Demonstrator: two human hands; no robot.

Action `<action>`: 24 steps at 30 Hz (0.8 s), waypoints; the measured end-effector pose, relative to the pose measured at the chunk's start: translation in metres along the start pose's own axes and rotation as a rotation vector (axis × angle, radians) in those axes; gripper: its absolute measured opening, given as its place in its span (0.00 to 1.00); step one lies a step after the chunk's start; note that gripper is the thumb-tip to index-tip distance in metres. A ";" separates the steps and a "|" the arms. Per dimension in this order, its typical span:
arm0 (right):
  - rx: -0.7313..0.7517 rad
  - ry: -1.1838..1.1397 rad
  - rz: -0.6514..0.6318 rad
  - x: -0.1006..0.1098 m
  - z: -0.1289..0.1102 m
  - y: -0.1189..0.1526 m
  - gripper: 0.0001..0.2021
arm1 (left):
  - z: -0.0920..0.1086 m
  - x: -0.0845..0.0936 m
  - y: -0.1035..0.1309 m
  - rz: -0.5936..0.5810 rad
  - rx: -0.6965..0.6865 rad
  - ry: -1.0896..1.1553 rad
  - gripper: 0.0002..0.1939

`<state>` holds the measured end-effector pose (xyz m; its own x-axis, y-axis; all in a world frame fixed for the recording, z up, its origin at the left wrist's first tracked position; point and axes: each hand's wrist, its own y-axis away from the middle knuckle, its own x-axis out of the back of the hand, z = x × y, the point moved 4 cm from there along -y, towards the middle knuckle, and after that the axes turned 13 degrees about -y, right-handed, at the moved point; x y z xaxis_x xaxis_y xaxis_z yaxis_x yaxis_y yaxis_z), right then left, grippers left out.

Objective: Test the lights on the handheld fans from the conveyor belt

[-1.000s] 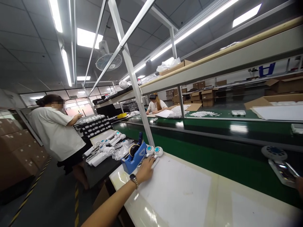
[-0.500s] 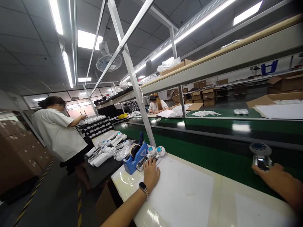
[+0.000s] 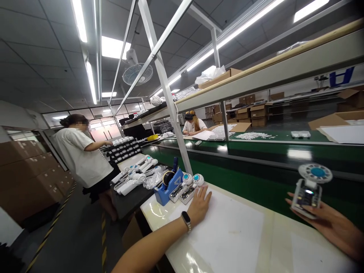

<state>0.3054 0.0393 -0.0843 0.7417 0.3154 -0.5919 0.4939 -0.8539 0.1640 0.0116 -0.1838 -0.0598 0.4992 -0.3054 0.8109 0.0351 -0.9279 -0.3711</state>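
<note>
My right hand holds up a white device with a round, blue-centred head and a bare circuit board with a small light on it. Two similar devices lie side by side on the white worktop, beside a blue tape dispenser. My left hand rests with its fingers spread at the right edge of the nearer device; nothing shows in its grasp.
A metal post rises behind the dispenser. The green conveyor runs beyond the worktop. More white devices lie on a dark table at left, where a person stands. Another person sits across the conveyor.
My left hand has moved right off the two devices, uncovering their boards. The device in my right hand has tilted to show its board and head more fully. The view has shifted slightly.
</note>
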 end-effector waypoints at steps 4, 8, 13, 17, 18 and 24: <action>-0.161 -0.013 0.018 -0.017 0.027 0.016 0.25 | 0.043 0.007 -0.021 0.036 -0.051 0.186 0.27; -0.162 0.057 0.024 -0.017 0.030 0.020 0.25 | 0.094 0.011 -0.055 0.033 -0.068 0.433 0.30; -0.189 -0.026 0.073 -0.027 0.033 0.035 0.24 | 0.136 0.018 -0.106 0.125 -0.091 0.627 0.35; -0.190 0.000 0.020 -0.039 0.045 0.047 0.27 | 0.144 0.019 -0.129 0.254 -0.066 0.686 0.34; -0.179 0.009 -0.025 -0.043 0.048 0.050 0.28 | 0.143 0.019 -0.131 0.286 -0.069 0.702 0.34; -0.135 0.075 -0.183 -0.052 0.060 0.053 0.40 | 0.131 0.032 -0.125 0.362 -0.189 0.684 0.23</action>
<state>0.2661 -0.0470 -0.0918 0.6636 0.4935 -0.5623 0.6754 -0.7184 0.1666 0.1373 -0.0499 -0.0467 -0.1931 -0.6012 0.7754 -0.2061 -0.7478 -0.6312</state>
